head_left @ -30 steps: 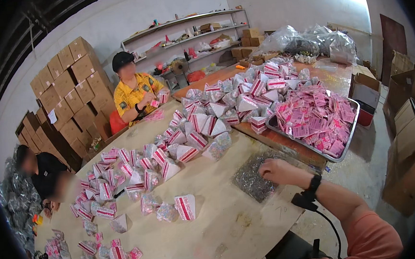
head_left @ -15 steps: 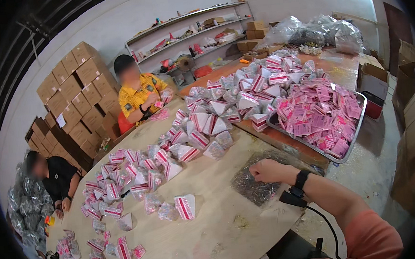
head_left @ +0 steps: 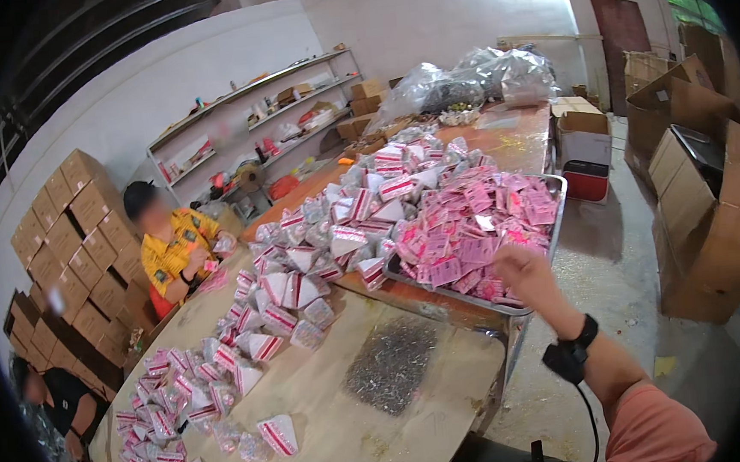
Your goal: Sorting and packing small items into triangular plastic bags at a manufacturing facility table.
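Note:
My right hand (head_left: 529,276) hangs over the near edge of a metal tray (head_left: 563,196), close to the pink packets (head_left: 466,254) heaped in it. Motion blurs its fingers, which look bent, and I cannot make out whether they hold anything. A black wristband with a small dark device and a cable sits on that wrist. My left hand is out of view. On the pale table (head_left: 314,419) lies a flat dark patch of small shiny bits (head_left: 392,367), left of my right hand. Many clear bags with white and pink-red striped labels (head_left: 277,315) spread across the table.
A co-worker in a yellow shirt (head_left: 184,244) handles small packets at the far left; another in black (head_left: 69,411) sits nearer. Stacked cartons (head_left: 78,234), shelves (head_left: 249,102) and clear plastic sacks (head_left: 480,82) stand behind. Open cardboard boxes (head_left: 704,216) stand at the right.
The view has swung to the right. My right hand has gone from above the dark patch to the edge of the tray. My left hand, seen at the lower edge before, has left view.

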`<state>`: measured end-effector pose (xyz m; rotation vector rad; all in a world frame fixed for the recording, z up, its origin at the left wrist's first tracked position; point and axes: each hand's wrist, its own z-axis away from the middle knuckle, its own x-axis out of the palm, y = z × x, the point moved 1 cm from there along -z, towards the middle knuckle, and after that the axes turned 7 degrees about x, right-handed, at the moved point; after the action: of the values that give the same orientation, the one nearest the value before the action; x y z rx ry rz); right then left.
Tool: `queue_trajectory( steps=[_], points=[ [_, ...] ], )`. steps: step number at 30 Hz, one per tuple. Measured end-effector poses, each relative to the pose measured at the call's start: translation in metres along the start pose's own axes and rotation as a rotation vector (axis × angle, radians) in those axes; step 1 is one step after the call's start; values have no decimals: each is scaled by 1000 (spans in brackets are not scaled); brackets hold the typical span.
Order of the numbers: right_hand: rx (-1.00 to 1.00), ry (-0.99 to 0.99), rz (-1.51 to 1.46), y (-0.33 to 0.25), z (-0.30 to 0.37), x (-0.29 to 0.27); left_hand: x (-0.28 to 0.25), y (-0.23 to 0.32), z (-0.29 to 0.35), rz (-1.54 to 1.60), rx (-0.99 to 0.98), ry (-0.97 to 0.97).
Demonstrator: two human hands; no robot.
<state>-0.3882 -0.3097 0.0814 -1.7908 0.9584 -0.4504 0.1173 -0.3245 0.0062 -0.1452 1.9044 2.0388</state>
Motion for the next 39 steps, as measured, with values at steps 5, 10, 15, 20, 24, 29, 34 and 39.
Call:
queue_trajectory(
  steps=[5, 10, 15, 20, 24, 29, 34, 39],
  points=[
    [186, 620, -49, 82, -25, -115, 44, 19, -38, -25, 87, -191],
    [839, 212, -616, 94, -39, -102, 87, 28, -55, 104, 197, -365],
    [906, 24, -672, 107, -49, -104, 114, 35, -50, 121, 150, -435],
    [754, 44, -831, 125, -33, -104, 129, 43, -47, 108, 106, -467],
    [688, 141, -891, 107, -14, -116, 149, 53, -49, 97, 111, -525],
    [601, 89, -953, 86, -6, -155, 185, 80, -43, 31, 266, -634],
    [555, 111, -829, 8, -6, -140, 218, 143, -41, 256, 154, -745],
    [7, 191, -363, 20, 7, -159, 253, 186, -29, 571, 215, -933]
  ],
)
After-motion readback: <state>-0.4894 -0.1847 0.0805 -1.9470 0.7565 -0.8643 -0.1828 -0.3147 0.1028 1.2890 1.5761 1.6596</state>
